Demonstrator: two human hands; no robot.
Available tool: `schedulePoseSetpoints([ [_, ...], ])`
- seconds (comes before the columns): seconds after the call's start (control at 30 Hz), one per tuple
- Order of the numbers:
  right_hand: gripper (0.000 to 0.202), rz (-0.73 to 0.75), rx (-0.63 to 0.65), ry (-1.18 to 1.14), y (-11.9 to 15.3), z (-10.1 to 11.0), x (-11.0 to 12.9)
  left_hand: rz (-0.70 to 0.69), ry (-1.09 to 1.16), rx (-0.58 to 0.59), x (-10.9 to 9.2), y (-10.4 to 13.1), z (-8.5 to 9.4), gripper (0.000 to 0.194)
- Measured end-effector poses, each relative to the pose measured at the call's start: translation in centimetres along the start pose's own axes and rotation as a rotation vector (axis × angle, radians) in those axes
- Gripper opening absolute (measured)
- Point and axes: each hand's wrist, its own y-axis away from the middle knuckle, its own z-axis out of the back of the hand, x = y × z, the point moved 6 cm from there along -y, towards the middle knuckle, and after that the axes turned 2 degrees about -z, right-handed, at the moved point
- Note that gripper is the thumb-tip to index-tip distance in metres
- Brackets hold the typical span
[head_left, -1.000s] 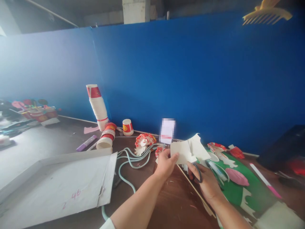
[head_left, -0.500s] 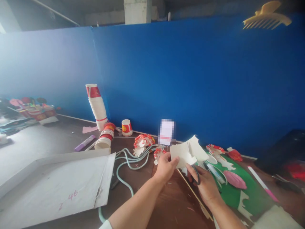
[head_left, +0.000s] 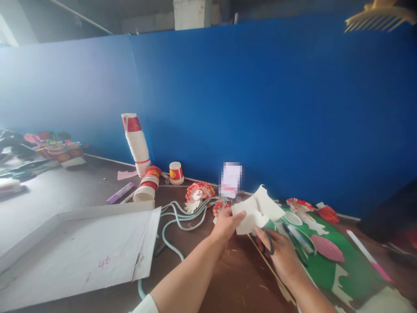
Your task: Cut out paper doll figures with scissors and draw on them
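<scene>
A cream piece of paper (head_left: 249, 216) with cut, uneven edges is pinched at its left side by my left hand (head_left: 227, 224), thumb on top. Dark-handled scissors (head_left: 269, 241) are in my right hand (head_left: 282, 256), fingers through the loops. Their blades are hidden at the paper's lower edge, so I cannot tell if they are apart. Just behind my left hand lies a cut red and white paper-cup flower (head_left: 221, 209). Below the hands, a thin wooden stick (head_left: 272, 269) lies on the brown table.
At left are a shallow white cardboard tray (head_left: 78, 252), a leaning stack of paper cups (head_left: 137, 145) and a purple marker (head_left: 120, 193). A pale blue cord (head_left: 172, 245) crosses the middle. Right, a green sheet (head_left: 355, 274) bears pens and a pink oval (head_left: 327, 248). A blue partition (head_left: 260, 108) stands behind.
The view has shifted slightly, so the table things appear farther right. The paper is tilted a little differently in my left hand; both hands keep their holds.
</scene>
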Motion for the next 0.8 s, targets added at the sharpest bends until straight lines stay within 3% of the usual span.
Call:
schedulePoseSetpoints([
  [0.13,0.044,-0.026,0.073,0.008,-0.3,-0.5,-0.6,-0.005,-0.007,-0.107,0.1,-0.3,1.0,0.042],
  [0.37,0.035,-0.062,0.164,-0.129,-0.6,-0.6,-2.0,0.054,0.060,-0.136,0.2,0.0,1.0,0.036],
  [0.6,0.028,-0.044,0.222,-0.138,-0.4,-0.6,-1.6,0.156,0.162,-0.087,-0.1,0.2,0.4,0.029],
  [0.8,0.032,-0.001,0.240,-0.072,-0.4,-0.4,-1.7,0.143,0.115,-0.068,-0.3,0.1,0.3,0.032],
])
